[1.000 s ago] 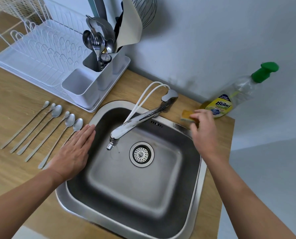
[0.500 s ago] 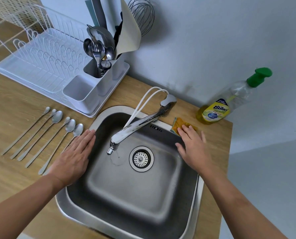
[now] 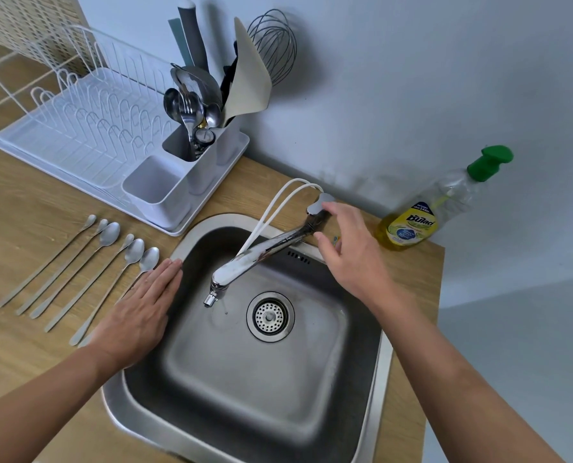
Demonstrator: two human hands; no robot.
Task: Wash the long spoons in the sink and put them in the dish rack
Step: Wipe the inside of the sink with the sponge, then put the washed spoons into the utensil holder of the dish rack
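Since half a second ago, my right hand [image 3: 352,252] has gone from the sponge to the tap lever [image 3: 322,200], fingers loosely curled over it; grip uncertain. Left hand [image 3: 138,315]: flat, fingers straight, on the sink [image 3: 383,355] rim. Long spoons [image 3: 78,269]: six, on the counter just left of that hand, handles toward me, bowls toward the dish rack [image 3: 78,128]. Left hand nearer.

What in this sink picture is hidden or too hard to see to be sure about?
Head view only:
- The sponge: only a sliver shows; the right hand covers the rest.
- Tap lever: whether the fingertips actually grip it is unclear.
- The nearest long spoon: the left hand hides its handle.
- Sink: its near rim is cut off by the bottom edge.
- Soap bottle: small label print is unreadable.
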